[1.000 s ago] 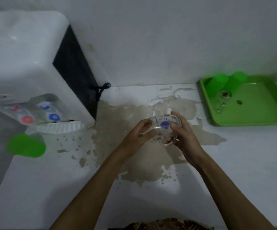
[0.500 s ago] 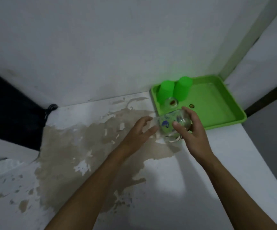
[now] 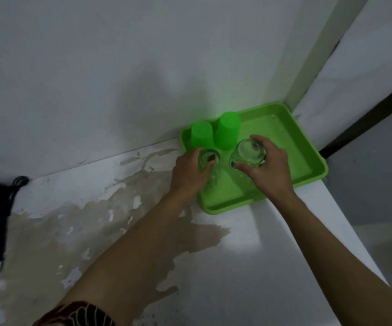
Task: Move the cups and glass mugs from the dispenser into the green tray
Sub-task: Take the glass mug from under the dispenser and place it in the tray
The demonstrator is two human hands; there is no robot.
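The green tray (image 3: 291, 147) sits in the counter's far right corner. Two green cups, one on the left (image 3: 201, 135) and one on the right (image 3: 227, 130), stand upside down at its back left. My right hand (image 3: 267, 168) grips a clear glass mug (image 3: 249, 152) upside down over the tray floor, just in front of the cups. My left hand (image 3: 190, 172) wraps around a second clear glass mug (image 3: 210, 158) that stands upside down inside the tray's left side. The dispenser is out of view.
The white counter (image 3: 213, 278) has a large brown patch of worn paint (image 3: 72, 231). A dark object with a black cord (image 3: 18, 182) sits at the left edge. The counter ends close to the right of the tray, with grey floor beyond.
My right hand carried the glass mug from in front of the tray to over its floor and turned it upside down. My left hand, open before, now holds the other mug in the tray.
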